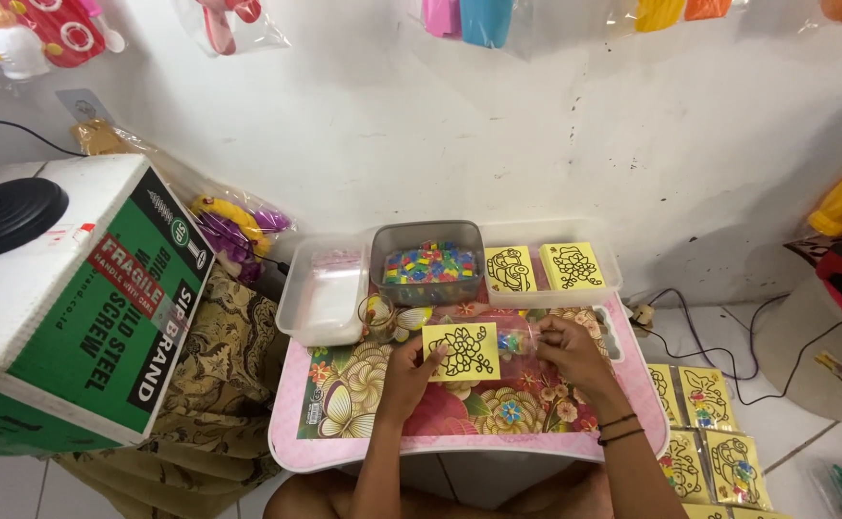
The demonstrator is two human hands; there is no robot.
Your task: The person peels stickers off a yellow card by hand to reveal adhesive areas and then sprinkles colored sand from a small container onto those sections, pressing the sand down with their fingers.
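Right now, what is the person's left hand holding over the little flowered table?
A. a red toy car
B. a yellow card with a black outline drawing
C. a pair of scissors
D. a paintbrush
B: the left hand grips a yellow card printed with a black outline drawing, above the flowered table.

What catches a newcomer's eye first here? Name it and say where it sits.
The yellow card with a black flower outline, held between the left hand and the right hand over the floral table. Behind it stands a grey tub of coloured beads; far left, a big green and white carton.
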